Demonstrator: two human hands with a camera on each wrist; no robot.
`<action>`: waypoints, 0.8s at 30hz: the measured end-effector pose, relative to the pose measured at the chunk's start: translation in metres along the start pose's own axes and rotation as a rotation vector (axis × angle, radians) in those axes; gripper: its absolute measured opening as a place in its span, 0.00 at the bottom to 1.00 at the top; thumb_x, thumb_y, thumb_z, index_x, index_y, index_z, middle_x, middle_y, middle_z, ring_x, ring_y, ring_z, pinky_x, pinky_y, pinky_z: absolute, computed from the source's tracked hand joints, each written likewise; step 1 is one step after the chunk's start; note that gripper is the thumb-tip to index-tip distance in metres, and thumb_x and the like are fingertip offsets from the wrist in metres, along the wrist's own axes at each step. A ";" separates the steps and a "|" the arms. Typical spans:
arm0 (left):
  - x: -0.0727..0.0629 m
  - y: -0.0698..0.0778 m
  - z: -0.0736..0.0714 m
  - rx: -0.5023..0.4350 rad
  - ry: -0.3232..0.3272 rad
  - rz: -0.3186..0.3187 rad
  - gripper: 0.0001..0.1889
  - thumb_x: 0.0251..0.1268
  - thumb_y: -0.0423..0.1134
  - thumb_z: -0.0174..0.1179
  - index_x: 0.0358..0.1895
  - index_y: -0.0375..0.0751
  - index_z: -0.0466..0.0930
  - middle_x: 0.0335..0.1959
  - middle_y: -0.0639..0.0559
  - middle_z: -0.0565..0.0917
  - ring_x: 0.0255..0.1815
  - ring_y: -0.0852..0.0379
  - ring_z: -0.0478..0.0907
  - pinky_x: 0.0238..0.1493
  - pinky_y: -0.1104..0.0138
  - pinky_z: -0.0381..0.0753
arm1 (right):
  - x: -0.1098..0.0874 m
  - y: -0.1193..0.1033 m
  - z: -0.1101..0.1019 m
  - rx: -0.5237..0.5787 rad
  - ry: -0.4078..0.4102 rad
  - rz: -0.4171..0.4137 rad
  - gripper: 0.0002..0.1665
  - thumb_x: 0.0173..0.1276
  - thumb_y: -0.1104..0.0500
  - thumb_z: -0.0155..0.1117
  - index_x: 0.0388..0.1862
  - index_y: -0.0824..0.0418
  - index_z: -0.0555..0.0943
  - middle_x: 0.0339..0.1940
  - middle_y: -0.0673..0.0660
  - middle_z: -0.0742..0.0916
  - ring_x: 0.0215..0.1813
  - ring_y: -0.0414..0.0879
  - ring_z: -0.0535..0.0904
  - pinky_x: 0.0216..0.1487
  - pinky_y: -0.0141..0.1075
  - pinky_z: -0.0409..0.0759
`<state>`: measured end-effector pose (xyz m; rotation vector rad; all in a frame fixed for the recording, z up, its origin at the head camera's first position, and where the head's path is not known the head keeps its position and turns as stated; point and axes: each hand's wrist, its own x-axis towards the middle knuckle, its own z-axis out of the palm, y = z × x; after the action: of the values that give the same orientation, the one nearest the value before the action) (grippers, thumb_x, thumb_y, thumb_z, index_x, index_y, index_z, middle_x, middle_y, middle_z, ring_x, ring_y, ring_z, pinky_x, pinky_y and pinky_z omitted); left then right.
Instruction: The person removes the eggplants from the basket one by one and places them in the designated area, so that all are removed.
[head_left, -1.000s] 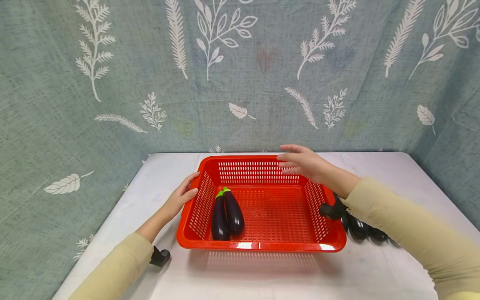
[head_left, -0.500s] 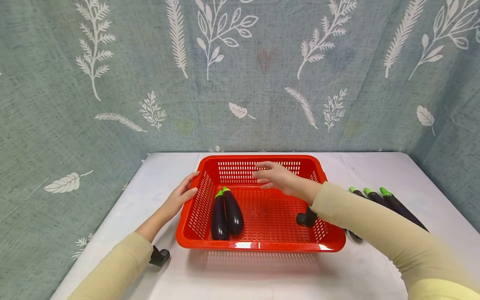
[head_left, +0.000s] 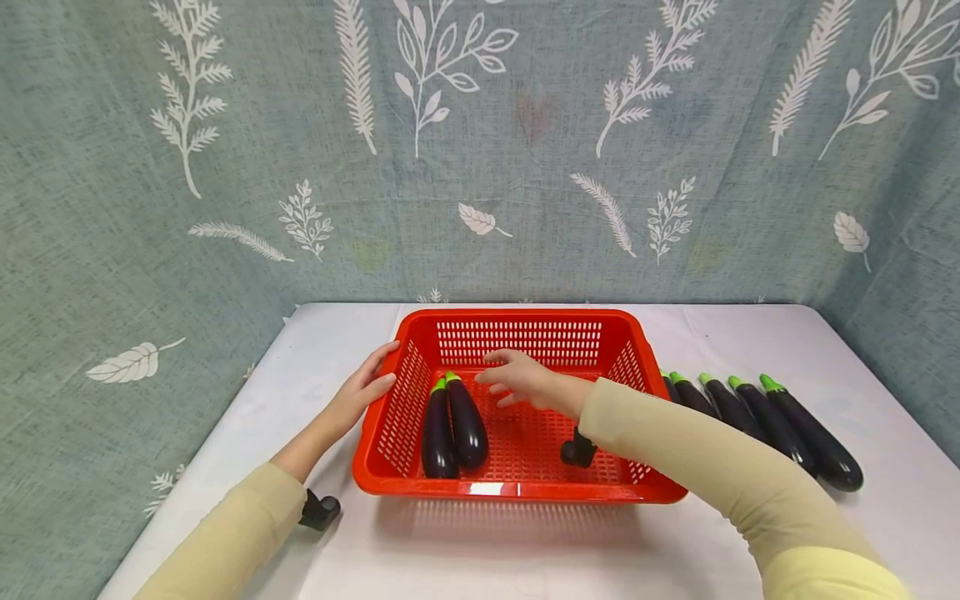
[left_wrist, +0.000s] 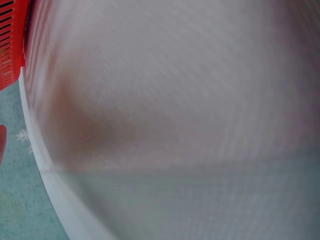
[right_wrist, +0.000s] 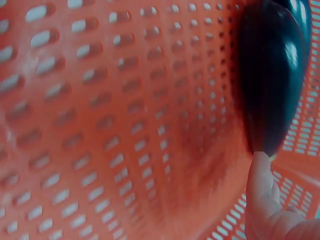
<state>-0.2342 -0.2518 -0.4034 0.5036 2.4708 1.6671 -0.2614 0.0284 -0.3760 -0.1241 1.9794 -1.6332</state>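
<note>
A red plastic basket [head_left: 517, 490] with slotted walls stands on the table. Side by side at its left lie two eggplants [head_left: 438, 437] with green stem ends, also seen as a dark eggplant [right_wrist: 270, 70] in the right wrist view. My left hand [head_left: 356, 398] rests at the basket's left rim, fingers and thumb fairly straight. My right hand [head_left: 517, 379] reaches in over the basket, fingers spread and slightly bent, holding nothing, just right of the eggplants' stem ends. In the right wrist view a finger [right_wrist: 260, 175] overlaps the lower end of one eggplant.
Several more eggplants [head_left: 817, 442] lie in a row on the white-covered table [head_left: 450, 562] right of the basket, partly behind my right sleeve [head_left: 675, 433]. A green leaf-patterned curtain [head_left: 525, 167] encloses the back and sides.
My right hand has moved left and down from the basket's back right rim to the eggplants inside, uncovering more of the row at right. The left hand stays at the rim.
</note>
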 end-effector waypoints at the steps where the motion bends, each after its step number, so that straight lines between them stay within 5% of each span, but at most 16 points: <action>1: 0.000 0.000 0.000 -0.001 -0.001 -0.001 0.30 0.70 0.43 0.44 0.72 0.45 0.47 0.65 0.36 0.62 0.51 0.58 0.72 0.46 0.69 0.77 | 0.001 0.002 0.002 -0.009 -0.002 0.003 0.34 0.63 0.59 0.60 0.66 0.62 0.61 0.58 0.64 0.75 0.57 0.59 0.73 0.51 0.49 0.77; 24: 0.001 0.003 0.001 -0.008 -0.004 -0.014 0.30 0.70 0.42 0.44 0.72 0.48 0.47 0.65 0.36 0.63 0.49 0.58 0.73 0.45 0.69 0.78 | 0.003 0.024 0.038 -0.172 -0.041 0.000 0.39 0.57 0.59 0.64 0.66 0.64 0.60 0.48 0.63 0.78 0.41 0.52 0.80 0.38 0.45 0.81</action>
<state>-0.2338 -0.2500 -0.4007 0.4873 2.4586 1.6681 -0.2388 -0.0002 -0.4029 -0.2205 2.0856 -1.4468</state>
